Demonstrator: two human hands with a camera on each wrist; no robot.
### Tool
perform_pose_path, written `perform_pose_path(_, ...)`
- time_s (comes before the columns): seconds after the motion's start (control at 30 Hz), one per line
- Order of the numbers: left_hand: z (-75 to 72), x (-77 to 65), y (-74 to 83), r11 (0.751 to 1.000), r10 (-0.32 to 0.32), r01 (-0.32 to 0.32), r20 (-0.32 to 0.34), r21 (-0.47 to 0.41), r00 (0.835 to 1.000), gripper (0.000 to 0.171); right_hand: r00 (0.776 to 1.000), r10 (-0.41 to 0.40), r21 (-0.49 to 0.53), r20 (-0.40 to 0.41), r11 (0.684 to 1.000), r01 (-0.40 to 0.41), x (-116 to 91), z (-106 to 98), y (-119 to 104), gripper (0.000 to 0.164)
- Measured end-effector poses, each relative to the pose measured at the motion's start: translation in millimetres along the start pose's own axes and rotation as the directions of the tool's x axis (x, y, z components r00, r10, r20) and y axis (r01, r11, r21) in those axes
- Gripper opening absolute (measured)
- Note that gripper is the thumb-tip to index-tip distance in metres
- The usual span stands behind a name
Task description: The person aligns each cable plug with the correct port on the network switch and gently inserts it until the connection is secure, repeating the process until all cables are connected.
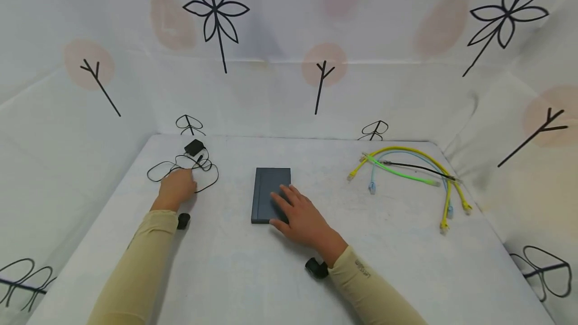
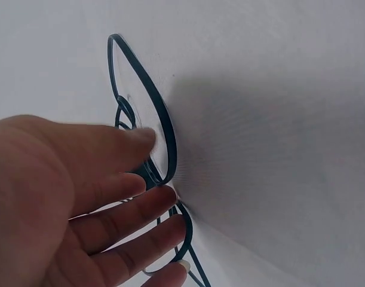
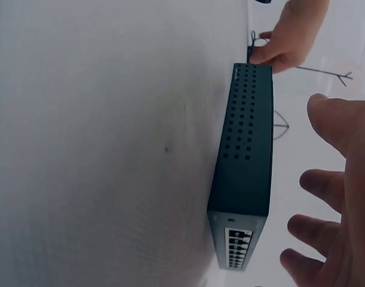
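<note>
A dark network switch [image 1: 266, 192] lies flat in the middle of the white table. My right hand [image 1: 303, 217] is spread over its right side, fingers apart. In the right wrist view the fingertips [image 3: 298, 224] look slightly off the top of the switch [image 3: 242, 137], whose row of ports [image 3: 238, 246] shows at one end. At the left, my left hand [image 1: 177, 187] reaches to the thin black cable [image 1: 212, 184] of a power adapter [image 1: 194, 147]. The left wrist view shows thumb and fingers apart beside a loop of cable [image 2: 161, 116]; whether they touch it is unclear.
Several network cables lie at the right: yellow [image 1: 420, 152], light blue [image 1: 372, 184], green [image 1: 406, 176] and black [image 1: 420, 167]. White cloth walls with printed plants [image 1: 215, 9] enclose the table [image 1: 235, 275] at the back and sides.
</note>
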State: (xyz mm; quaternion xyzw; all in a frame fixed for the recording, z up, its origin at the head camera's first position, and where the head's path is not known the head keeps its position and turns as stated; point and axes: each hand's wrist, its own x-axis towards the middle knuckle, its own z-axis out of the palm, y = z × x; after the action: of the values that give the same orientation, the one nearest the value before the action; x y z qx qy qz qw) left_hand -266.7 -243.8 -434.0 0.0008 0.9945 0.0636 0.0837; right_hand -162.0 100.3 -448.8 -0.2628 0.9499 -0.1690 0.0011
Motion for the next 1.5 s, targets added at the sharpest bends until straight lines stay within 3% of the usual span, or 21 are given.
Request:
perform_pose_path(0.17, -2.1, 2.6, 1.6, 1.0, -0.005, 0.005, 0.002, 0.016, 1.0, 0.029, 1.0, -0.013, -0.001, 0.005, 1.0, 0.013, 1.2, 3.9, -2.5, 0.066)
perform_pose_path(0.43, -3.9, 4.5, 6.0, 0.998, -0.033, 0.035, -0.045, 0.056, 0.998, 0.028, 1.0, -0.026, -0.012, 0.013, 1.0, 0.026, 1.3, 5.1, -7.9, 0.066)
perform_pose_path(0.7, -6.2, 4.5, 9.0, 0.998, -0.061, 0.063, -0.067, 0.029, 0.996, 0.022, 0.999, -0.037, -0.038, 0.024, 0.999, 0.038, 3.0, 6.5, -14.3, 0.065)
perform_pose_path(1.07, -6.7, 5.2, 8.9, 0.996, -0.087, 0.087, -0.009, 0.006, 0.996, 0.025, 0.998, -0.038, -0.092, 0.049, 0.995, 0.042, 7.3, 7.4, -24.0, 0.062)
perform_pose_path(1.5, -9.5, 1.4, 9.9, 0.994, -0.102, 0.1, -0.026, -0.05, 0.994, 0.03, 0.997, -0.021, -0.129, 0.08, 0.991, 0.031, 13.7, 12.2, -23.9, 0.057)
